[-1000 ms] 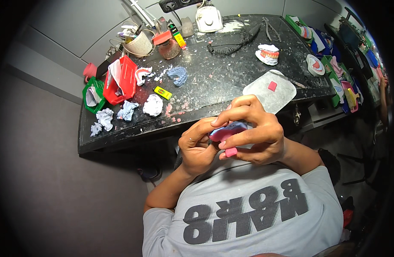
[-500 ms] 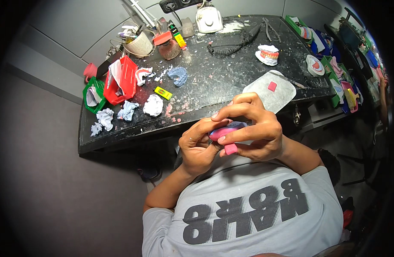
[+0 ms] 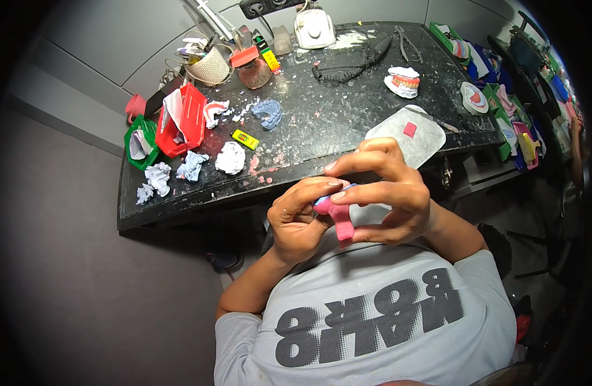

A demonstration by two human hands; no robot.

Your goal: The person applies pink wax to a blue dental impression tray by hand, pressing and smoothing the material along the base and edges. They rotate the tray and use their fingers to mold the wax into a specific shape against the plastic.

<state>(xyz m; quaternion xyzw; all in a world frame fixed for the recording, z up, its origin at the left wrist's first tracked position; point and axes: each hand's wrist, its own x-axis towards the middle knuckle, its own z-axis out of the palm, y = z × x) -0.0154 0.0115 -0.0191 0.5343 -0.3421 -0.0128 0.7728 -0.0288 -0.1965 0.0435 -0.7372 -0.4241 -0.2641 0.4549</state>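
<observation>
My left hand (image 3: 299,222) is closed around a small blue and pink moulded piece (image 3: 321,206), mostly hidden by the fingers. A strip of pink wax (image 3: 343,226) hangs down from that piece. My right hand (image 3: 399,193) has its index finger at the strip's upper end against the piece, while its thumb touches the lower end. Beyond my right hand lies a pale, translucent sheet (image 3: 405,154) with a small pink wax square (image 3: 410,130) on it. A thin-bladed knife (image 3: 441,121) rests at the sheet's far edge.
A toothed dental model (image 3: 403,83) stands at the right. Toward the left are a blue impression (image 3: 267,114), a yellow lighter (image 3: 244,139), crumpled paper (image 3: 231,157), a red box (image 3: 191,119) and a green box (image 3: 141,147). A corded handpiece (image 3: 375,53) lies at the back.
The pink wax strip has swung from a short stub into a longer hanging length. My right hand's thumb has dropped lower and its fingers have spread; my left hand stays nearly still.
</observation>
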